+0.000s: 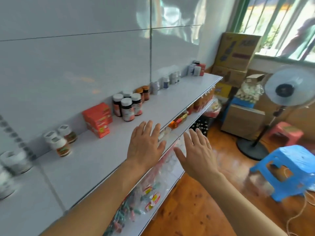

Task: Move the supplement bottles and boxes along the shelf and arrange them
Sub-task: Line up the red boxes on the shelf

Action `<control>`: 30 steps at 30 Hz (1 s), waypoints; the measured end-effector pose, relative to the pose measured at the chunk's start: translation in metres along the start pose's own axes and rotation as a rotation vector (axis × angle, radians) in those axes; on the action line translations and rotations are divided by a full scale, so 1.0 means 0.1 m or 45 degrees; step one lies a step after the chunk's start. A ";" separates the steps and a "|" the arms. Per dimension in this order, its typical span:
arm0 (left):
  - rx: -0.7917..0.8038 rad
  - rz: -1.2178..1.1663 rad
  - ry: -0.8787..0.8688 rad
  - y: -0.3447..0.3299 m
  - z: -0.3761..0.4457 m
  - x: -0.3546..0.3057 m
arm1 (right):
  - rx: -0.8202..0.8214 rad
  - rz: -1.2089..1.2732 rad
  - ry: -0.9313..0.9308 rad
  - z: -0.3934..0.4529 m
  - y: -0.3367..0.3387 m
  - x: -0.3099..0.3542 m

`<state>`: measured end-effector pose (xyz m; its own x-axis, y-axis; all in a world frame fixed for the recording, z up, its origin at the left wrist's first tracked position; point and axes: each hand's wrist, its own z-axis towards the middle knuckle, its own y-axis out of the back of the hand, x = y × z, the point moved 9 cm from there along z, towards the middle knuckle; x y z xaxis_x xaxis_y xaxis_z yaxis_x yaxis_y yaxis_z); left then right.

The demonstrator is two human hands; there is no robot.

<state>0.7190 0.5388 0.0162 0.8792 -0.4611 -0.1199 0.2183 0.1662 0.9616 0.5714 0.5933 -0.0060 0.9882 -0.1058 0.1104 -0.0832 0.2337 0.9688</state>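
Both hands flat-open, empty: left hand (146, 143) over shelf (179, 94) front edge, right hand (196, 155) just off it. Dark bottles (127, 106) & red box (98, 120) sit ahead-left at back wall; left hand's nearer.

Top shelf (170, 101) runs along the wall (85, 57), away toward the window (281, 23). Nearest the camera, at far left, sit jars (13, 162) against the wall. Next along, three small jars (59, 140) cluster together. Beyond them stands a box (98, 119), and just past it four bottles (127, 106) in a tight group. Further on, a pair of bottles (144, 92), then more bottles strung out singly toward the far end, where a last bunch (197, 68) gathers. Left hand (146, 145) hovers over the shelf's front edge; right hand (196, 154) is out beyond that edge, over the lower shelves (170, 189). On the floor to the right: a stool (286, 169), a fan (288, 87) behind it, cartons (237, 51) stacked beside the shelf end.
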 end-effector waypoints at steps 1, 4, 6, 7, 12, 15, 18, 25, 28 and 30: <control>-0.002 -0.012 -0.019 -0.05 0.22 -0.10 | -0.016 -0.023 -0.022 0.13 0.01 -0.16; 0.017 -0.070 -0.072 -0.19 0.87 -0.38 | -0.006 -0.063 -0.075 0.61 0.05 -0.61; 0.009 -0.088 -0.117 -0.27 1.28 -0.55 | -0.018 -0.070 -0.113 0.91 0.09 -0.88; -0.001 -0.092 -0.132 -0.31 1.50 -0.62 | -0.031 -0.070 -0.137 1.06 0.11 -1.02; 0.028 -0.098 -0.180 -0.60 2.46 -1.02 | -0.046 -0.077 -0.189 1.68 0.10 -1.73; 0.001 -0.096 -0.197 -0.77 3.00 -1.26 | -0.050 -0.060 -0.198 2.09 0.04 -2.15; -0.012 -0.089 -0.163 -1.00 3.56 -1.50 | -0.052 -0.012 -0.185 2.56 -0.08 -2.62; -0.014 -0.095 -0.047 -1.40 4.81 -2.02 | -0.015 0.056 -0.039 3.71 -0.18 -3.63; 0.000 -0.112 -0.025 -1.53 5.28 -2.12 | -0.014 0.081 -0.018 4.21 -0.22 -3.96; -0.010 -0.124 0.015 -1.61 5.56 -2.13 | 0.002 0.109 0.022 4.50 -0.30 -4.09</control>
<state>0.2612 0.1251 0.0241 0.8586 -0.4652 -0.2154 0.3061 0.1282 0.9433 0.1120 0.1947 0.0196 0.9796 -0.0688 0.1890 -0.1676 0.2398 0.9562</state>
